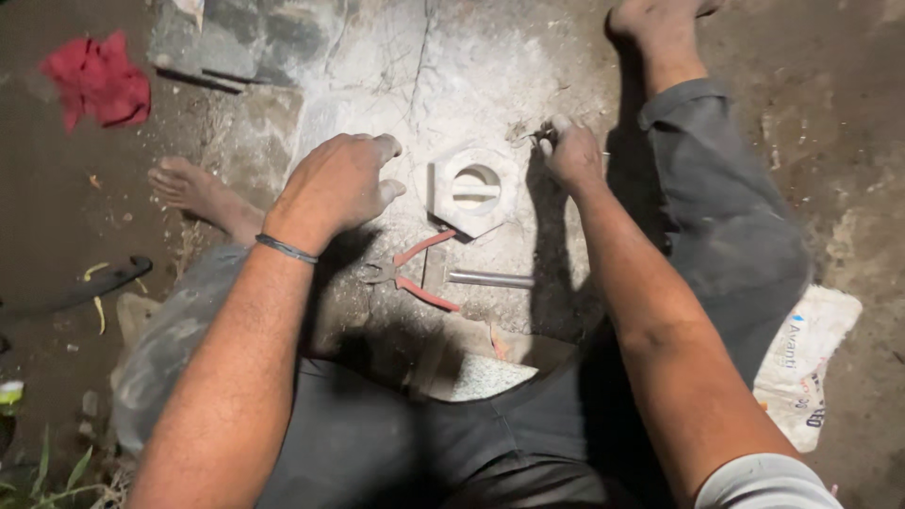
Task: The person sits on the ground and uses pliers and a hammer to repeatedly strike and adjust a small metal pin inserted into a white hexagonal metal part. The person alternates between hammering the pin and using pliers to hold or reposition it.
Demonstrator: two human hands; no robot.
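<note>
Rag (97, 78), red and crumpled, lies far left on the dark dirt floor (57, 207), well apart from the work. Below it I see a curved black strip (90, 283) on the ground, and a bare foot (193, 188) pointing left.

Moving in, my left hand (344, 184) hovers over the pale dusty slab (452, 75) with its fingers loosely curled and spread; it grips nothing. Its fingertips come just beside the white hexagonal block (476, 193), and I cannot tell whether they touch it. A dark band (286, 249) circles that wrist.

The block sits in the middle of the slab between both hands, lying flat, with a round hole through it and a bar across the hole. Just below it lie red-handled pliers (419, 273), handles splayed open, and to their right a short metal rod (490, 279), lying flat and near the pliers' handle. Nearer me a speckled stone slice (481, 372) rests against my lap.

Right of the block, my right hand (572, 151) is closed tight, fingers pinched on something small and dark at the slab; I cannot make out what it is. Beyond it my right leg in grey trousers (735, 226) stretches up the view. A white printed sack (806, 363) lies at far right on the dirt.
</note>
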